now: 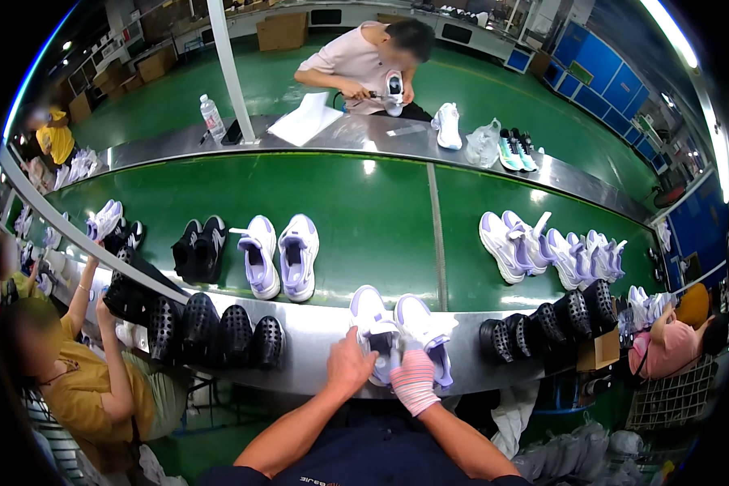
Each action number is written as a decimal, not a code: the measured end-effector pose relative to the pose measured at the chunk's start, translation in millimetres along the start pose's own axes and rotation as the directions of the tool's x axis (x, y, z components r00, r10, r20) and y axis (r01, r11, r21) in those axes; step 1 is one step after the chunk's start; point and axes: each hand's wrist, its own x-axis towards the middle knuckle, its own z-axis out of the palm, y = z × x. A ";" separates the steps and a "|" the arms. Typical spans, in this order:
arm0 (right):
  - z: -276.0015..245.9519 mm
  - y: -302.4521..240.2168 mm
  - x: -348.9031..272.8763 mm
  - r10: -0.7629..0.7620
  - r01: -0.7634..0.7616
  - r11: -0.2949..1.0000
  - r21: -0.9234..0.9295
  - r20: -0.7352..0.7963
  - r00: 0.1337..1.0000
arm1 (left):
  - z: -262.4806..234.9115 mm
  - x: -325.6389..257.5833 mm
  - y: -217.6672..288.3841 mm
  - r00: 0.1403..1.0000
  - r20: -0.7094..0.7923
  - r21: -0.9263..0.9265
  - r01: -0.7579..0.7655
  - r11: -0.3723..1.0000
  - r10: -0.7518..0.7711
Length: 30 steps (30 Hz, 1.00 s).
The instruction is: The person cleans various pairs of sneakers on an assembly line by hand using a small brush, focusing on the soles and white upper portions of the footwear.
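Observation:
Two white and lavender sneakers stand side by side on the metal ledge in front of me, toes pointing away. My left hand (350, 361) is closed on the side of the left sneaker (368, 308), its thumb by the shoe's opening. A pink-and-white striped glove covers my right hand (414, 379). Its bunched fingers grip the right sneaker (415, 317) around the opening and tongue, and the fingertips are partly hidden there. The strap of this right shoe sticks out to the side.
Black studded shoe moulds (232, 334) line the ledge at left, more moulds (547, 322) at right. The green belt (373, 219) carries a white-lavender pair (297, 257), black shoes (200, 247) and several sneakers (506, 247). Across it a co-worker (364, 69) handles a shoe; another person (97, 381) sits left.

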 end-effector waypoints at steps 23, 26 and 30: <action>9.2 0.1 70.5 -0.549 0.485 0.836 0.257 0.350 0.759 | -11.9 2.6 -24.3 0.949 0.164 -0.164 0.294 0.942 -0.268; 4.7 11.8 45.2 -0.263 0.200 0.799 0.567 0.030 0.964 | -26.9 -0.6 -11.5 0.957 0.171 -0.085 0.252 0.964 -0.235; -5.7 25.2 36.4 0.105 -0.250 0.499 0.830 0.228 0.968 | -27.9 15.6 11.3 0.970 0.124 0.041 -0.216 0.975 0.210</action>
